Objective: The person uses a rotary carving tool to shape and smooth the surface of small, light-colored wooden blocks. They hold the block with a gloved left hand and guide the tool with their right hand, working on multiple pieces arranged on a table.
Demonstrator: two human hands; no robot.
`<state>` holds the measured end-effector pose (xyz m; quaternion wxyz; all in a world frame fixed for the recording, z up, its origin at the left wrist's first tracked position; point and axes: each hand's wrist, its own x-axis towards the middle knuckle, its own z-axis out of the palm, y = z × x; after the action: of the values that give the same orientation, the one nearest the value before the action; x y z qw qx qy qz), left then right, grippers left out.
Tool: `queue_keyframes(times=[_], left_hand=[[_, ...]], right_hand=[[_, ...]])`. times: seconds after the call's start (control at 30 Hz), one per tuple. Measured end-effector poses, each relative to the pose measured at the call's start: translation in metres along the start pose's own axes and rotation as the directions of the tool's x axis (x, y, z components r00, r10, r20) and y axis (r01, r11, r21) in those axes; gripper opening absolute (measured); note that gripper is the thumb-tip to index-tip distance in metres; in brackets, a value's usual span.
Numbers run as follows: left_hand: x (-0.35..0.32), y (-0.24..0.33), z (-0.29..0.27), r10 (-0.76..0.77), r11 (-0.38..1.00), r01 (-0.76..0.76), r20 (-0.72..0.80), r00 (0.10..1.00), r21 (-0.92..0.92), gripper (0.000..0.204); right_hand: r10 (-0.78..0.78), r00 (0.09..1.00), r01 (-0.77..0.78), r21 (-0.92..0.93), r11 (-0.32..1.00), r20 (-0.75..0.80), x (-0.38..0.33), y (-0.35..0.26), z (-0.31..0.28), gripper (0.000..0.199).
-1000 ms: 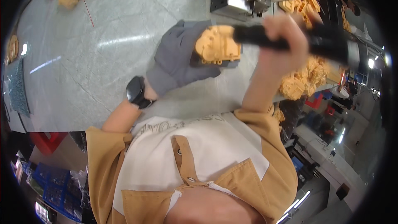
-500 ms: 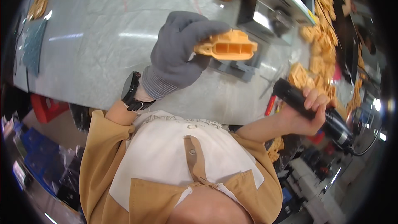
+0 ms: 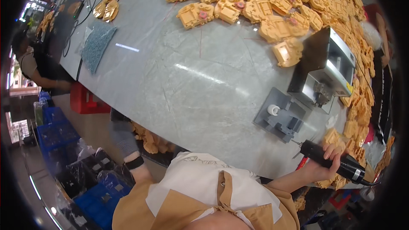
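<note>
My right hand is wrapped round a black corded electric screwdriver. Its thin bit points at a grey fixture on the table, which has a white ring-shaped piece on it. My left hand, in a grey glove, hangs low beside the table's near edge. Its fingers are hidden there, so what it holds, if anything, does not show. Close to that glove, under the table edge, lie several orange plastic housings.
Many orange housings, some with pinkish round parts, cover the table's far and right sides. A metal box-shaped machine stands behind the fixture. At left are a bag of blue-green pellets, a red stool, blue bins and another person.
My left hand has dropped from above the table to below its near edge, and the orange housing it held is out of sight. The view has shifted; my right hand still grips the screwdriver.
</note>
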<state>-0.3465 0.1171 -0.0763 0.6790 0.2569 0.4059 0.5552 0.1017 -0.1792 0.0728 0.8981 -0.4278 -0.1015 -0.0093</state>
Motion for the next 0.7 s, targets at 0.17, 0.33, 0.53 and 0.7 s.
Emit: queue_keyframes(times=[0.17,0.33,0.53,0.7], left_hand=[[0.064,0.003,0.303,0.226,0.071,-0.833,0.804,0.55,0.549,0.055],[0.114,-0.068,0.352,0.0,-0.347,-0.745,0.794,0.608,0.57,0.066],[0.1,-0.095,0.262,0.211,0.068,-0.698,0.673,0.709,0.713,0.085],[0.073,-0.079,0.217,0.213,0.248,-0.666,0.631,0.746,0.703,0.095]], right_hand=[[-0.072,0.997,0.069,-0.086,0.994,-0.04,0.003,-0.001,0.007,0.035],[-0.108,0.979,0.116,-0.033,0.993,0.172,-0.016,-0.021,-0.002,0.044],[-0.096,0.978,0.057,-0.206,0.977,-0.187,-0.025,-0.026,-0.046,0.043],[-0.042,0.988,0.012,-0.199,0.98,-0.146,-0.024,-0.009,-0.04,0.039]])
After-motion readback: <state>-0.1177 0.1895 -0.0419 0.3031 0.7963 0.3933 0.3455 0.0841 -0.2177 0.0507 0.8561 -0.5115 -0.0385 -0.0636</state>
